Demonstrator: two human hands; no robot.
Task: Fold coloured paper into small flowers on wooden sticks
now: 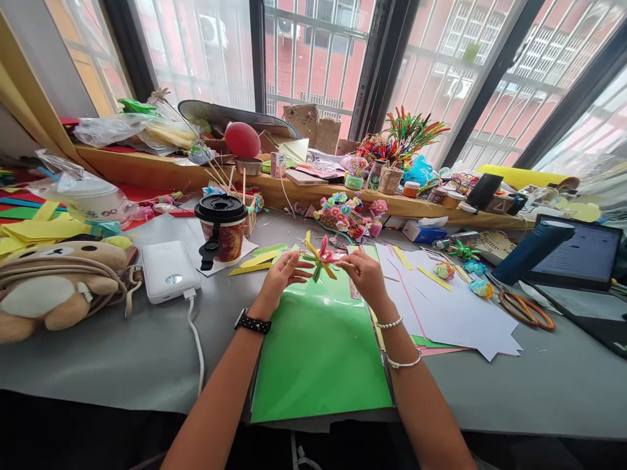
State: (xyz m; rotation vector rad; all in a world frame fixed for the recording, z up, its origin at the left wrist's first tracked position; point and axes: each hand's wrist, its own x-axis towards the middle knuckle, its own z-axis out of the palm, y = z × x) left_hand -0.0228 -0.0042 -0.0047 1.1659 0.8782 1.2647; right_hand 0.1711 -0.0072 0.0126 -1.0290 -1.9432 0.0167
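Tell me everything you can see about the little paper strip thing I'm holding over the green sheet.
The paper strip piece is a small star-like bundle of narrow strips, yellow, pink-red and green, crossing at the middle and fanning outward. It looks like thin folded craft paper. It is held just above the far end of the glossy green sheet, between the left hand and the right hand, whose fingertips meet it from either side. Its finer folds are too small to make out.

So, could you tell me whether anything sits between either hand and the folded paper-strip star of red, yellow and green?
Nothing visible does: the left hand and right hand both touch the paper-strip star, above the glossy green sheet.
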